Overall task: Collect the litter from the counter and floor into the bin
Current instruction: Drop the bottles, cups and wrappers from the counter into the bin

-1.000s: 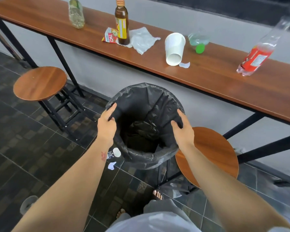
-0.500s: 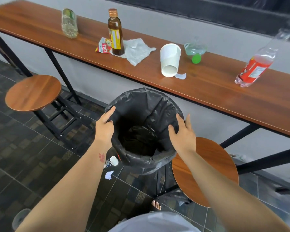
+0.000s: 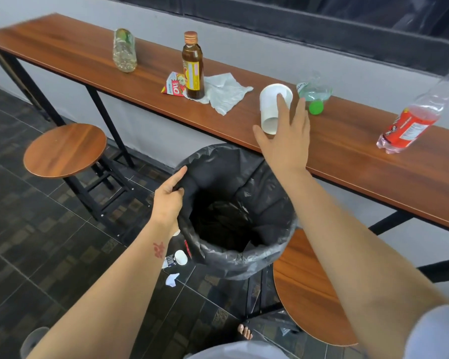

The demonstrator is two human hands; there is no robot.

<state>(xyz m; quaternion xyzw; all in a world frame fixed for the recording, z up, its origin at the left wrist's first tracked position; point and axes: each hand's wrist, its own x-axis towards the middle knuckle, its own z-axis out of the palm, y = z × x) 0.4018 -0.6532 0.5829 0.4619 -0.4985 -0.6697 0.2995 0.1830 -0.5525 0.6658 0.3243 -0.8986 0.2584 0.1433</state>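
Step in hand — first pickup. Left hand (image 3: 167, 200) pinches the bin liner (image 3: 270, 203) rim. Right hand (image 3: 285, 133), spread open and empty, reaches over the tipped white paper cup (image 3: 271, 107) on the counter (image 3: 347, 151) — next, close around it.

we pinch the black-lined bin (image 3: 233, 257) rim with our left hand (image 3: 167, 200); our right hand (image 3: 285, 136), fingers spread, reaches over the counter (image 3: 347, 156) to the tipped white cup (image 3: 271, 107), fingertips on it.
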